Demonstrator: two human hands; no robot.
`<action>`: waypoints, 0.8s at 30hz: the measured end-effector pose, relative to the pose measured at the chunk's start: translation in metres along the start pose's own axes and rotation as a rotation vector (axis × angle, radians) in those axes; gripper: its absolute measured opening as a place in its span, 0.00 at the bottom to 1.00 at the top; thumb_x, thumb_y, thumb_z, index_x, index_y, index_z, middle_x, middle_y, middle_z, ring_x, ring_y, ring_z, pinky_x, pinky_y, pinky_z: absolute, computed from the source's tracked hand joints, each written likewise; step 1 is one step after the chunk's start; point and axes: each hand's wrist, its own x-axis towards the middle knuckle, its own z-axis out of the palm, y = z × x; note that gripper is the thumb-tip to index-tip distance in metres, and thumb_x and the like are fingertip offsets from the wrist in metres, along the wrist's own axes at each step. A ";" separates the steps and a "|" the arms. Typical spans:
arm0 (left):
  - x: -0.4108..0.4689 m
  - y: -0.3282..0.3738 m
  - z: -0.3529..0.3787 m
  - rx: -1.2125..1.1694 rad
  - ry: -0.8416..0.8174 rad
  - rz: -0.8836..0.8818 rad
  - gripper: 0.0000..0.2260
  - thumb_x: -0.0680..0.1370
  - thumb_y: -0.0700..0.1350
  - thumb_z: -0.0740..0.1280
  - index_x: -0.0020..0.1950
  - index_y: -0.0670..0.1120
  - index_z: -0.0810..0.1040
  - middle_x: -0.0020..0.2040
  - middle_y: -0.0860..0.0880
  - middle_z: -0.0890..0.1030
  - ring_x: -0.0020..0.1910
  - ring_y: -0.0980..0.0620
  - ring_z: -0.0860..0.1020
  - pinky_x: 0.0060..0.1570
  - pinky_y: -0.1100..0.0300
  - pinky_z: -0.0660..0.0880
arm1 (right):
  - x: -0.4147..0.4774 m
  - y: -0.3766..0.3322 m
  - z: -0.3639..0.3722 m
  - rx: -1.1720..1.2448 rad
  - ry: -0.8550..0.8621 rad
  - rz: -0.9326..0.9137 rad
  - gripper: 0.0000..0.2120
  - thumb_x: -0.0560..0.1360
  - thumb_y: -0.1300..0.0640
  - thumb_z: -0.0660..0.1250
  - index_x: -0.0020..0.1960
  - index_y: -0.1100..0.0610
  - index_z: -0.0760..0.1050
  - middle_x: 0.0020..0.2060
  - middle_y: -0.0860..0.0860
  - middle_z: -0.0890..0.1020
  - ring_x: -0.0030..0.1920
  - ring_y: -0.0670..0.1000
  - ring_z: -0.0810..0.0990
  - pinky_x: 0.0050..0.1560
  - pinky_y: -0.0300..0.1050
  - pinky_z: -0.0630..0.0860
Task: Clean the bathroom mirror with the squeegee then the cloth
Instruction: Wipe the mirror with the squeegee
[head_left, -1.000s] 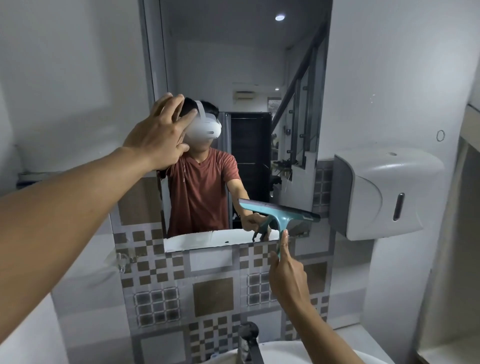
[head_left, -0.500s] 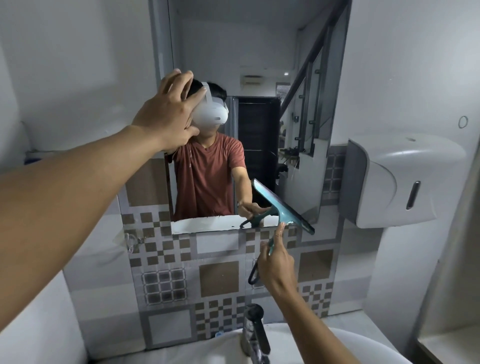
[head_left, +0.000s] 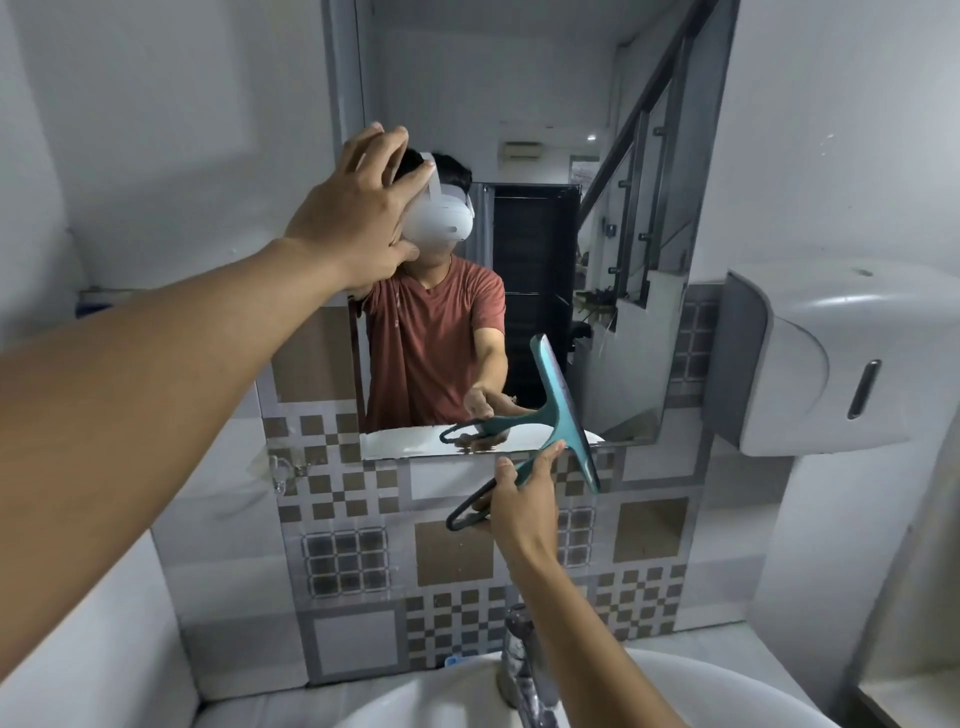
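The bathroom mirror (head_left: 550, 104) hangs on the tiled wall ahead. My left hand (head_left: 358, 218) rests flat against its left edge, fingers spread, holding nothing. My right hand (head_left: 522, 501) grips the dark handle of a teal squeegee (head_left: 563, 415). The squeegee blade stands nearly upright, tilted a little, at the mirror's lower edge near its right side. Whether the blade touches the glass I cannot tell. No cloth is visible.
A white wall dispenser (head_left: 831, 353) juts out to the right of the mirror. Below are a chrome tap (head_left: 524, 660) and a white basin (head_left: 675, 686). A small clear hook (head_left: 280, 470) sticks to the tiles at lower left.
The squeegee blade has swung from nearly level to nearly upright in my right hand. My view has tilted down, showing more of the basin. My left hand stays on the mirror's edge.
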 end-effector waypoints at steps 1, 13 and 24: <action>0.000 0.000 0.000 -0.001 -0.001 0.001 0.39 0.72 0.50 0.77 0.79 0.46 0.62 0.77 0.40 0.59 0.79 0.37 0.52 0.58 0.31 0.75 | 0.000 -0.001 0.001 -0.008 0.003 -0.013 0.37 0.84 0.51 0.58 0.80 0.41 0.34 0.51 0.56 0.82 0.48 0.56 0.84 0.51 0.61 0.84; 0.000 -0.002 0.001 0.021 -0.002 0.005 0.40 0.73 0.52 0.75 0.79 0.47 0.60 0.79 0.40 0.57 0.79 0.38 0.51 0.58 0.31 0.76 | -0.044 0.004 0.057 -0.087 -0.120 -0.157 0.37 0.85 0.53 0.57 0.80 0.42 0.32 0.36 0.47 0.78 0.37 0.48 0.80 0.40 0.42 0.82; 0.000 -0.004 0.004 0.009 0.017 0.011 0.40 0.72 0.52 0.76 0.79 0.48 0.61 0.80 0.42 0.57 0.80 0.39 0.52 0.59 0.34 0.76 | -0.055 0.040 0.093 -0.275 -0.196 -0.242 0.44 0.85 0.56 0.58 0.74 0.32 0.24 0.37 0.50 0.80 0.36 0.52 0.82 0.40 0.52 0.83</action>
